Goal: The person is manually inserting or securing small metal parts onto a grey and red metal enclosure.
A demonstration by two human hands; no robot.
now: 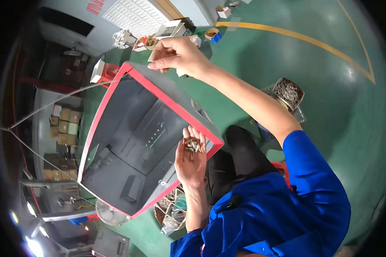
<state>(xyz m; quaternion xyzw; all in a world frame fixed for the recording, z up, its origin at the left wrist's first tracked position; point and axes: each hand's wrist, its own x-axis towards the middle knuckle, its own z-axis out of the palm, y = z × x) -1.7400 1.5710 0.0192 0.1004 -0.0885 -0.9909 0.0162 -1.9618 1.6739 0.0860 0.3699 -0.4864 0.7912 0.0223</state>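
Your left hand (192, 159), at centre frame, cups a small pile of metal screws (191, 144) in its open palm over the red-rimmed grey cabinet (133, 128), while your right hand (176, 55), at upper centre, pinches its fingertips at the cabinet's top edge, contents unclear.

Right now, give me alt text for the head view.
A person's left hand cups small metal screws beside a red-rimmed grey metal cabinet, while the right hand pinches at its far corner above a green floor.
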